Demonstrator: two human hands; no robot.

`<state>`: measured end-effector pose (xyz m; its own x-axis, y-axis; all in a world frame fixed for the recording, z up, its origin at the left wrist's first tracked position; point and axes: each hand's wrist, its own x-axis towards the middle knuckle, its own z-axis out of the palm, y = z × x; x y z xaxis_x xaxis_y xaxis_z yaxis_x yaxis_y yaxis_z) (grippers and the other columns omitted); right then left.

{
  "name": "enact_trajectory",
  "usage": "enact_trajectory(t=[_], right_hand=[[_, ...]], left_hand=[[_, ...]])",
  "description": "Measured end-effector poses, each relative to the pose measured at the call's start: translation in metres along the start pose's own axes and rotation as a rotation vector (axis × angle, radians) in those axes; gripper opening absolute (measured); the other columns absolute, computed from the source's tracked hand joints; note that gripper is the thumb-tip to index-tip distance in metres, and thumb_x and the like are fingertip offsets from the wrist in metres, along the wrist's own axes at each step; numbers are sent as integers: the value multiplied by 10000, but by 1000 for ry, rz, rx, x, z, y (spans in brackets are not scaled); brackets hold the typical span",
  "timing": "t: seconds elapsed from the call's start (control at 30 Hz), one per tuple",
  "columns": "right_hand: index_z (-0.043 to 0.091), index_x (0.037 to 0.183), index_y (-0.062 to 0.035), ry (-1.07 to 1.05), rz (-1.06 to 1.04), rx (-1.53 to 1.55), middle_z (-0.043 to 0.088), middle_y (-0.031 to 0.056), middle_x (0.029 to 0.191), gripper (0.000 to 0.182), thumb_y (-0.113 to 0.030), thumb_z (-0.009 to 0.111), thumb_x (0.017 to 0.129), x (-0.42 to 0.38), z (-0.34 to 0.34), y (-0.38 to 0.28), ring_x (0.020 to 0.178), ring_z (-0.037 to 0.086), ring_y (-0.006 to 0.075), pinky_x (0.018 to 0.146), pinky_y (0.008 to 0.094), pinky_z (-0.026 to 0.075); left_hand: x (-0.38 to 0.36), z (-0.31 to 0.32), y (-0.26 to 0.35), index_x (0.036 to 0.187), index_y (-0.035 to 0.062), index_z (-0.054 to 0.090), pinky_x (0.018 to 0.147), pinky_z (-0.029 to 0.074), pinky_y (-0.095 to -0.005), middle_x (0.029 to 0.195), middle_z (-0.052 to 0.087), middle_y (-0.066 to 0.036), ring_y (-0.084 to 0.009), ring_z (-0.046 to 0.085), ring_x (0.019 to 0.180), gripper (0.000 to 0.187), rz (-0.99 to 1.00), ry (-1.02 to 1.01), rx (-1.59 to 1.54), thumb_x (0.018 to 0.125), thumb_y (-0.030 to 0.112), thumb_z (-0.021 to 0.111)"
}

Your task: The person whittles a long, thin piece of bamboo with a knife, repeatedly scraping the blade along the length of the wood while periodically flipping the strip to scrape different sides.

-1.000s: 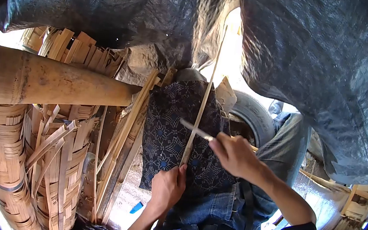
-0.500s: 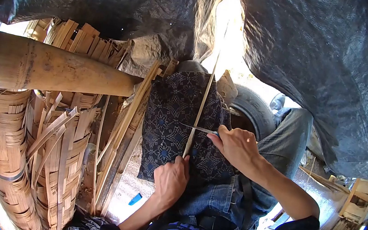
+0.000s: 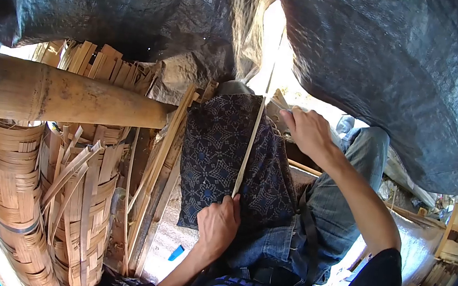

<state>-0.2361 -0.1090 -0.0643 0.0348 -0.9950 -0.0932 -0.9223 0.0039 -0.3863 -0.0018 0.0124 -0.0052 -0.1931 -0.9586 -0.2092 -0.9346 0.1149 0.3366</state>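
Note:
My left hand (image 3: pixel 218 221) is closed on the near end of a long, thin bamboo strip (image 3: pixel 251 146). The strip runs away from me over a dark patterned cloth (image 3: pixel 211 167) on my lap and fades into the bright gap ahead. To the right of the strip, my right hand (image 3: pixel 312 132) is raised near the cloth's far right corner, its fingers curled. It held a thin-bladed knife half a second ago; the blade and handle do not show clearly now, hidden by the hand or lost against the background.
A thick bamboo pole (image 3: pixel 73 96) juts in from the left above tall woven bamboo baskets (image 3: pixel 5 171). Split bamboo pieces (image 3: pixel 158 174) lean left of the cloth. A dark tarp (image 3: pixel 389 66) hangs ahead. A small blue object (image 3: pixel 176 252) lies on the ground.
My right hand has moved away from me along the strip, from mid-cloth to near its far edge. The knife blade no longer shows across the strip. My left hand keeps its hold.

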Motion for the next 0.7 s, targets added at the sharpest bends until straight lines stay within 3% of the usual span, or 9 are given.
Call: enact_trajectory(t=[0.07, 0.1, 0.2, 0.3, 0.4, 0.67, 0.7], right_hand=[[541, 729, -28, 77, -121, 135, 421, 5, 443, 455, -358, 378, 996, -16, -11, -14, 331, 392, 121, 291, 287, 353], [539, 723, -29, -58, -72, 216, 508, 47, 468, 463, -382, 397, 986, -26, -23, -28, 354, 496, 149, 316, 321, 400], [538, 715, -30, -186, -158, 228, 546, 81, 484, 452, -388, 433, 970, -60, -24, -51, 392, 565, 188, 340, 349, 432], [556, 720, -26, -134, -280, 152, 547, 106, 477, 419, -370, 484, 946, -81, -18, -63, 411, 588, 239, 368, 356, 460], [539, 706, -14, -214, -164, 117, 547, 148, 489, 404, -355, 533, 922, -83, -21, -69, 443, 590, 296, 400, 382, 462], [537, 687, -17, -111, -228, 73, 539, 150, 483, 410, -342, 516, 936, -59, 3, -51, 427, 579, 286, 376, 384, 452], [552, 690, -26, -153, -98, 113, 516, 105, 468, 429, -349, 468, 959, -47, 6, -42, 386, 529, 224, 349, 346, 432]], left_hand=[[1, -2, 0, 642, 30, 537, 450, 438, -460, 497, 531, -211, -387, 544, 443, 369, -12, 1, -12, 931, 254, 488], [1, -3, 0, 644, 27, 543, 456, 441, -462, 499, 531, -215, -391, 547, 449, 372, -12, -2, -22, 932, 255, 486], [4, -4, 1, 650, 24, 550, 461, 444, -464, 501, 535, -216, -391, 554, 457, 369, -24, -41, -24, 931, 253, 487], [4, -2, -2, 659, 44, 527, 416, 452, -445, 486, 547, -187, -363, 562, 422, 352, 24, -30, 4, 935, 260, 487], [5, -2, -1, 652, 44, 533, 415, 454, -438, 486, 548, -188, -360, 565, 424, 360, 29, -25, 11, 936, 260, 485], [-1, 3, 0, 656, 45, 525, 411, 453, -436, 481, 545, -185, -355, 559, 412, 358, 32, -11, 22, 937, 263, 483], [-2, 4, 0, 654, 44, 523, 412, 453, -437, 480, 544, -185, -355, 557, 411, 361, 38, -4, 24, 938, 264, 481]])
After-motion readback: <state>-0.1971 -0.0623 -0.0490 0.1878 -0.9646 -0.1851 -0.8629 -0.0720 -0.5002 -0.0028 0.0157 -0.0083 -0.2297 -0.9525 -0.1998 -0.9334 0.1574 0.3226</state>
